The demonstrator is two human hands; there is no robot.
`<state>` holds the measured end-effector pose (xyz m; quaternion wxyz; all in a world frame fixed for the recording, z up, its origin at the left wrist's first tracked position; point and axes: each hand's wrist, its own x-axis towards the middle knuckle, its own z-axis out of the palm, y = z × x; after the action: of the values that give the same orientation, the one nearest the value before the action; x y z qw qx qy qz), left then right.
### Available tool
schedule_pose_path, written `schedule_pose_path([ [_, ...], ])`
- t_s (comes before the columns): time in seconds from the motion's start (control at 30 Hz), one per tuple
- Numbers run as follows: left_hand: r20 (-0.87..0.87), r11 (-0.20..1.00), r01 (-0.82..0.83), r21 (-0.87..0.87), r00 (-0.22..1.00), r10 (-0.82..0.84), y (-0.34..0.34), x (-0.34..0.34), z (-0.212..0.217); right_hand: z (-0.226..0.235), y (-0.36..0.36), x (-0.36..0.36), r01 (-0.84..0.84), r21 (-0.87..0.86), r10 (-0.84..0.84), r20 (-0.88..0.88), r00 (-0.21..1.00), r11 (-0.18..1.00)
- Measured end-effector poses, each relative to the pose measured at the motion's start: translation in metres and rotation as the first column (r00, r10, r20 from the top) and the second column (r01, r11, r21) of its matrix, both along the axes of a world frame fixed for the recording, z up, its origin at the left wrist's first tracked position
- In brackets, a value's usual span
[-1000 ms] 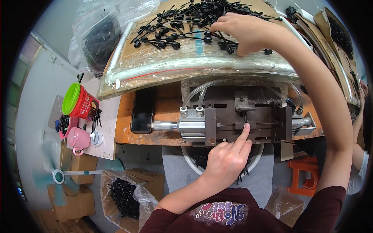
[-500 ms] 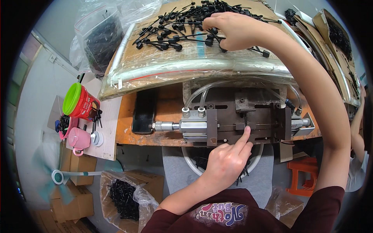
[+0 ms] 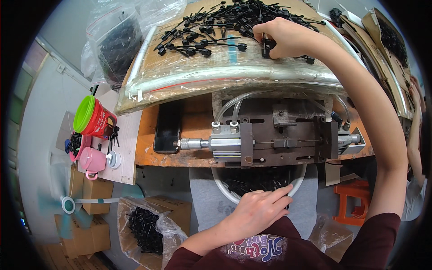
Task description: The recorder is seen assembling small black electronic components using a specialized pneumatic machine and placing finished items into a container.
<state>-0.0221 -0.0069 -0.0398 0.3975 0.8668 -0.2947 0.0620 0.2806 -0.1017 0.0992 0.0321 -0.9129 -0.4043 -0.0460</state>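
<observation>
My right hand (image 3: 285, 38) reaches to the front right of a pile of black plastic stems with knobbed heads (image 3: 216, 27). Its thumb and fingers pinch one black stem (image 3: 265, 47). Low in front of my body, my left hand (image 3: 258, 209) is above the near rim of a white-rimmed basin (image 3: 231, 196) holding more black stems. Its fingers lie together, half curled, and a bit of black stem (image 3: 288, 206) shows beneath them; the palm is hidden. Between my hands sits a metal clamping fixture (image 3: 283, 143) with a cylinder at each side; neither hand touches it.
The pile lies on a plastic-wrapped cardboard board (image 3: 189, 67). A dark phone-like slab (image 3: 167, 128), a red and green bucket (image 3: 94, 117) and a pink cup (image 3: 93, 160) stand left. Below are a lined carton of stems (image 3: 146, 229), a fan (image 3: 67, 204) and an orange stool (image 3: 351, 202). Another person's arm (image 3: 415, 126) shows far right.
My left hand has dropped from the fixture to the basin's near rim. The dark piece standing at the fixture's middle is gone from there. My right hand has shifted slightly right, pinching a stem.
</observation>
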Motion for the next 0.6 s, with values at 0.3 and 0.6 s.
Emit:
schedule_pose_path([
  [0.3, -0.020, 0.997, 0.069, 0.020, 0.997, -0.068, 0.000, 0.000, -0.009, 0.015, -0.025, 0.020, -0.029, 0.170, 0.027, 0.013, 1.000, 0.985],
  [0.6, 0.086, 0.989, -0.046, -0.138, 0.995, 0.058, 0.004, 0.019, 0.031, 0.037, -0.055, 0.009, 0.266, 0.871, 0.065, -0.319, 0.945, 0.413],
])
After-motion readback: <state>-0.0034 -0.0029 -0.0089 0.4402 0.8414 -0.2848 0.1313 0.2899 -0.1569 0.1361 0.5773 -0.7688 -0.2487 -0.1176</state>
